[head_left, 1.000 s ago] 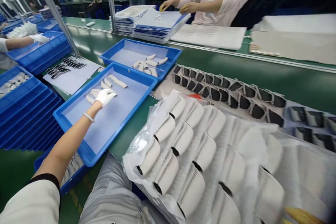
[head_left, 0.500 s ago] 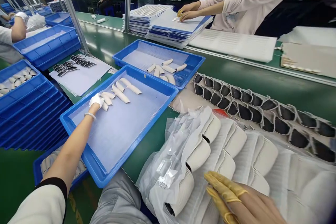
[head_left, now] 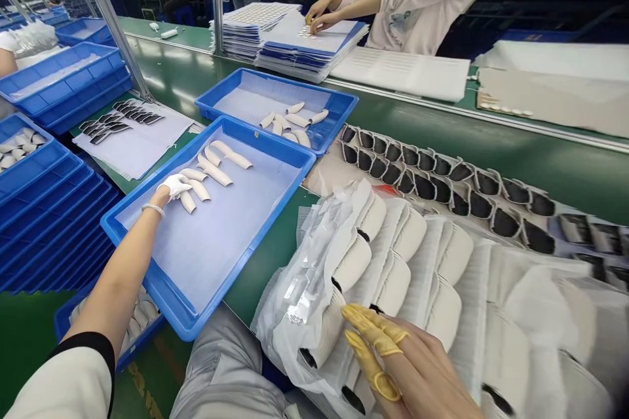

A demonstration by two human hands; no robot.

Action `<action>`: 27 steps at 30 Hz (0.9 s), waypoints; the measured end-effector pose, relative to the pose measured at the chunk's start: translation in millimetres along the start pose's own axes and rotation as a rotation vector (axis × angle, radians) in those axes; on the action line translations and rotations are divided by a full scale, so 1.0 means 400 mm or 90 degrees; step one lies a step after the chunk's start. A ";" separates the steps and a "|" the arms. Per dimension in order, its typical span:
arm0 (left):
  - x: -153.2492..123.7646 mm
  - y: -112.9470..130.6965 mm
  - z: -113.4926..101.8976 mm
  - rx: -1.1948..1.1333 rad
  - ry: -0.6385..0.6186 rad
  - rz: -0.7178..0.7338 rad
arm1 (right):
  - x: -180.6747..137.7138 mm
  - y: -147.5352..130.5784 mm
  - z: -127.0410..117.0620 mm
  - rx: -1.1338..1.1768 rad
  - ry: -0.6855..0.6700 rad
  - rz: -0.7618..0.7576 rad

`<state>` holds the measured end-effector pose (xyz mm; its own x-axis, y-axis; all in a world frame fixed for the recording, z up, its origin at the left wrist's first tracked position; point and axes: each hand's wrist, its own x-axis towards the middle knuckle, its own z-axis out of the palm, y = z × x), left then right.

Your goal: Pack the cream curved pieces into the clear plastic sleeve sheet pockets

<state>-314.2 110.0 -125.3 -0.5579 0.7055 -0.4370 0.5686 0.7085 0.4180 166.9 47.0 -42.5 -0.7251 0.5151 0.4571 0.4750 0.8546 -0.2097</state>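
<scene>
My left hand (head_left: 174, 187), in a white glove, reaches into the near blue tray (head_left: 265, 236). Its outstretched fingers touch or nearly touch the end of the closest curved white piece (head_left: 187, 202), beside several more like it. No clear grip shows. My right hand (head_left: 393, 353) wears yellow finger cots and has its fingers extended and slightly apart. Its fingertips are at a rounded, cream-white shell (head_left: 324, 334) with a dark inside. Whether they touch it I cannot tell. Several such shells stand in rows between translucent white sheets and a clear plastic bag (head_left: 314, 268).
Behind the near tray, a second blue tray (head_left: 348, 114) holds more curved pieces. Dark pieces lie on a white sheet (head_left: 122, 154) at left, near stacked blue trays (head_left: 54, 209). Dark-faced shells (head_left: 422, 186) line the green table. Across it, a person (head_left: 417, 0) handles small pieces.
The view has swung slightly right. My left hand has drawn back a little from the row of curved pieces. My right hand has moved left to the front row of shells.
</scene>
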 end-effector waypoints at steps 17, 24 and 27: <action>-0.561 0.250 -0.049 -0.030 0.145 0.340 | 0.130 -0.189 0.089 0.089 0.195 0.170; -0.699 0.296 0.011 -0.396 0.010 0.350 | 0.103 -0.192 0.099 0.078 0.235 0.203; -0.704 0.295 0.047 -0.521 -0.073 0.352 | 0.066 -0.175 0.050 0.281 0.225 0.365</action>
<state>-78.7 -5.4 32.2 -0.2533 0.9648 -0.0708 0.1144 0.1025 0.9881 104.6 2.2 -33.1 -0.1928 0.8936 0.4054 0.4310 0.4483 -0.7831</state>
